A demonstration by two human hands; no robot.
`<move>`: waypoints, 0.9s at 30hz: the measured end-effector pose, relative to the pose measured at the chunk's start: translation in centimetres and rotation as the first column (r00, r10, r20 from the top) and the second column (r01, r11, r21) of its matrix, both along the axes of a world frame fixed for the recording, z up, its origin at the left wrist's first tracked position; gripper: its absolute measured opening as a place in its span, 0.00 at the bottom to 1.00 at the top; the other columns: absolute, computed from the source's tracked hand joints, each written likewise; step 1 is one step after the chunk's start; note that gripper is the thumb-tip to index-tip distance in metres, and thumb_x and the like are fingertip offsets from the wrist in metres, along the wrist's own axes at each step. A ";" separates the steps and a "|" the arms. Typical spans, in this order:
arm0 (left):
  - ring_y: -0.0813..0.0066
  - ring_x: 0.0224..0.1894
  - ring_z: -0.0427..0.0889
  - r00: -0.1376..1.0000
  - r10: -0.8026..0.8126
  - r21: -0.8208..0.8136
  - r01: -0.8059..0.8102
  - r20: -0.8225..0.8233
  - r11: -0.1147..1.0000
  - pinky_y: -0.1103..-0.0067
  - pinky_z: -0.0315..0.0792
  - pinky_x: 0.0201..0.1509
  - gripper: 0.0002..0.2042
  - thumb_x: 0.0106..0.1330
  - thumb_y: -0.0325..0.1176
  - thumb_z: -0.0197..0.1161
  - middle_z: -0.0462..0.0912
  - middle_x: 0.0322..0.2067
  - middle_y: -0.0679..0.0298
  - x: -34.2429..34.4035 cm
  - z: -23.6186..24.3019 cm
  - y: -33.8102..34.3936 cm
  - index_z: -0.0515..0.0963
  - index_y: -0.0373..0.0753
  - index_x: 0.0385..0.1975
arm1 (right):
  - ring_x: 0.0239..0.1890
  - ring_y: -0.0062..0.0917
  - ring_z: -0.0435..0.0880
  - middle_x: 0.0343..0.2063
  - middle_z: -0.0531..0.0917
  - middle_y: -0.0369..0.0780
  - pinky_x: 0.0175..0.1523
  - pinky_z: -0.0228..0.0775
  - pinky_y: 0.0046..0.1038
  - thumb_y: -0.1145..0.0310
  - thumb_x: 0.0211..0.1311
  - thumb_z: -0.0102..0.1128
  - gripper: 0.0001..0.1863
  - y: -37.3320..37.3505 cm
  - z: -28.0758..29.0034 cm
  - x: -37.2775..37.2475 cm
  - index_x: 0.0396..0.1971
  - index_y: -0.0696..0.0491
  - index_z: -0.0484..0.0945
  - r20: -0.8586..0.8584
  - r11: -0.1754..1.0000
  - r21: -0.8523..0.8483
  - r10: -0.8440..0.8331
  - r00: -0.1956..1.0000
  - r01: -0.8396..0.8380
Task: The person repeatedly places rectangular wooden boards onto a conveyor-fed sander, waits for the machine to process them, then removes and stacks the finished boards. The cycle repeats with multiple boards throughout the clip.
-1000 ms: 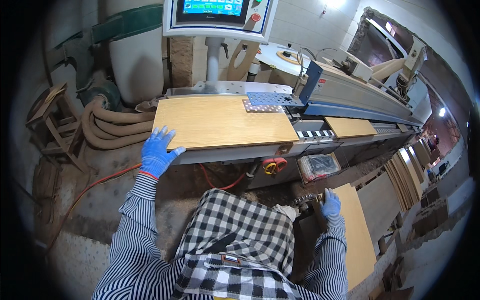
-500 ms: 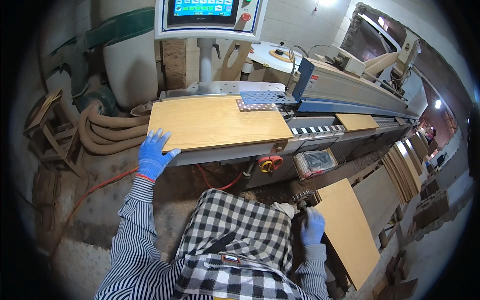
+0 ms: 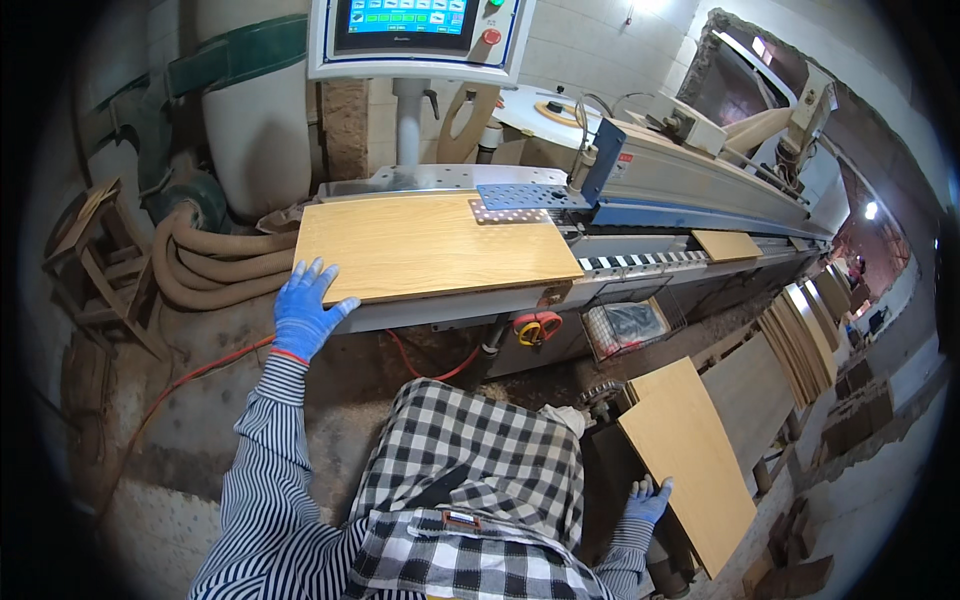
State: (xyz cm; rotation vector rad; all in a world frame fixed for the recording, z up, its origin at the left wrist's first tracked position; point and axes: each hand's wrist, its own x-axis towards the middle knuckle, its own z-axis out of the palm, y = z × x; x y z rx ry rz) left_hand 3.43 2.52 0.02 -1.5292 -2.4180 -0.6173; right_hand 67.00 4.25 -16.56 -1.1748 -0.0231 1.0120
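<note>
Left hand [image 3: 303, 312], in a blue glove, lies flat with fingers spread on the near left corner of the wooden panel [image 3: 432, 247]; it presses rather than grips, nothing enclosed. That panel lies flat on the machine table [image 3: 440, 180], its right edge just short of the striped feed track [image 3: 640, 262]. Right hand [image 3: 647, 499], also blue-gloved, is open with fingers splayed against the lower left edge of a second panel [image 3: 690, 455], which stands tilted near the floor, below and right of the machine table. A small panel [image 3: 727, 244] sits farther along the track. Above the machine table hangs a control screen [image 3: 415, 30]. Left of it: coiled hoses [image 3: 205, 265] and a wooden stool [image 3: 100, 250]. An orange cable [image 3: 190, 375] runs on the floor below it.
</note>
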 end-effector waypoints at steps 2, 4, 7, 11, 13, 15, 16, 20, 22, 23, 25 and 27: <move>0.56 0.67 0.60 1.000 0.003 -0.013 -0.003 0.004 1.000 0.64 0.55 0.68 0.34 0.56 0.61 0.61 0.68 0.62 0.54 0.3 0.4 0.0 0.73 0.43 0.57 | 0.36 0.26 0.70 0.40 0.75 0.44 0.42 0.70 0.29 0.41 0.58 0.59 0.33 -0.7 -0.4 -0.6 0.52 0.54 0.68 0.059 1.000 0.005 -0.005 0.998 0.005; 0.56 0.67 0.60 1.000 0.003 -0.021 -0.002 0.022 1.000 0.64 0.55 0.68 0.34 0.56 0.61 0.61 0.68 0.62 0.54 0.4 0.6 0.1 0.73 0.43 0.57 | 0.34 0.26 0.70 0.39 0.75 0.44 0.41 0.70 0.29 0.42 0.59 0.58 0.32 -1.0 -0.9 -1.2 0.51 0.52 0.68 0.025 1.000 0.008 0.029 0.999 -0.029; 0.56 0.67 0.59 0.999 0.005 -0.030 -0.004 0.041 1.000 0.64 0.54 0.69 0.34 0.57 0.61 0.61 0.67 0.62 0.54 0.4 0.7 -0.3 0.73 0.43 0.57 | 0.31 0.25 0.70 0.39 0.75 0.45 0.40 0.70 0.30 0.41 0.59 0.57 0.32 -2.1 -0.3 -3.4 0.52 0.52 0.68 0.006 0.996 0.016 0.088 0.996 -0.088; 0.55 0.68 0.59 0.999 0.000 -0.024 0.001 0.049 1.000 0.63 0.54 0.69 0.33 0.58 0.58 0.61 0.66 0.63 0.53 -0.4 0.3 -0.8 0.72 0.43 0.58 | 0.34 0.27 0.71 0.41 0.74 0.46 0.44 0.70 0.31 0.40 0.58 0.58 0.34 -2.6 1.4 -5.3 0.53 0.52 0.67 -0.010 1.000 0.005 -0.011 1.000 0.011; 0.54 0.67 0.59 0.999 0.046 -0.016 -0.046 0.000 0.999 0.63 0.54 0.69 0.31 0.58 0.56 0.62 0.66 0.63 0.52 -0.6 0.2 -1.6 0.72 0.43 0.58 | 0.35 0.28 0.70 0.42 0.74 0.46 0.46 0.70 0.32 0.41 0.57 0.58 0.34 -2.7 0.2 -4.0 0.54 0.51 0.66 -0.002 0.997 -0.006 -0.081 0.997 0.081; 0.54 0.67 0.59 0.997 0.077 0.024 -0.077 0.003 0.997 0.63 0.54 0.69 0.30 0.59 0.53 0.63 0.66 0.63 0.52 -1.1 -0.3 -2.7 0.72 0.43 0.58 | 0.36 0.29 0.70 0.43 0.74 0.47 0.48 0.69 0.33 0.41 0.58 0.58 0.33 -2.8 -0.2 -3.5 0.55 0.50 0.66 -0.001 0.999 -0.001 -0.046 0.999 0.046; 0.54 0.67 0.59 0.997 0.077 0.060 -0.079 0.030 0.995 0.64 0.54 0.69 0.29 0.59 0.51 0.63 0.66 0.63 0.52 -1.6 -0.7 -3.0 0.72 0.43 0.58 | 0.36 0.29 0.70 0.44 0.73 0.47 0.49 0.69 0.33 0.41 0.58 0.58 0.33 -2.8 -0.4 -3.3 0.55 0.49 0.66 0.000 1.000 0.002 -0.029 1.000 0.029; 0.55 0.66 0.60 0.983 -0.001 0.178 -0.032 0.183 0.983 0.66 0.56 0.68 0.27 0.59 0.44 0.65 0.66 0.62 0.52 -2.8 -2.2 -3.7 0.72 0.42 0.58 | 0.36 0.29 0.70 0.45 0.72 0.48 0.46 0.70 0.33 0.41 0.58 0.57 0.34 -3.5 -1.0 -3.0 0.55 0.50 0.65 -0.014 0.996 0.059 0.061 0.998 -0.060; 0.55 0.66 0.61 0.973 -0.029 0.221 -0.023 0.230 0.975 0.67 0.57 0.68 0.26 0.58 0.41 0.66 0.67 0.62 0.53 -2.9 -2.4 -3.8 0.72 0.42 0.57 | 0.36 0.29 0.70 0.45 0.72 0.49 0.45 0.70 0.32 0.41 0.58 0.57 0.35 -4.2 0.6 -4.4 0.55 0.52 0.65 0.024 0.993 0.090 0.071 0.997 -0.073; 0.56 0.66 0.61 0.966 -0.047 0.244 -0.016 0.253 0.970 0.68 0.57 0.68 0.26 0.58 0.39 0.67 0.67 0.62 0.53 -2.9 -2.5 -3.7 0.72 0.42 0.57 | 0.36 0.29 0.70 0.45 0.73 0.48 0.44 0.71 0.31 0.40 0.57 0.57 0.35 -4.3 1.1 -4.7 0.54 0.52 0.65 0.016 0.996 0.080 0.048 0.999 -0.049; 0.57 0.67 0.61 0.956 -0.068 0.273 -0.013 0.285 0.962 0.68 0.57 0.69 0.26 0.57 0.38 0.68 0.67 0.62 0.54 -2.9 -2.5 -3.7 0.73 0.42 0.57 | 0.36 0.28 0.70 0.45 0.73 0.48 0.43 0.71 0.31 0.39 0.57 0.58 0.35 -4.4 1.7 -5.1 0.53 0.52 0.66 -0.001 0.998 0.059 0.004 1.000 -0.004; 0.57 0.67 0.60 0.950 -0.084 0.289 -0.007 0.302 0.957 0.68 0.56 0.69 0.26 0.56 0.37 0.69 0.68 0.62 0.54 -3.1 -2.6 -3.6 0.73 0.41 0.56 | 0.35 0.28 0.70 0.45 0.73 0.48 0.43 0.71 0.31 0.39 0.55 0.59 0.36 -4.4 1.2 -4.3 0.53 0.52 0.66 -0.043 0.999 0.046 0.016 0.999 -0.014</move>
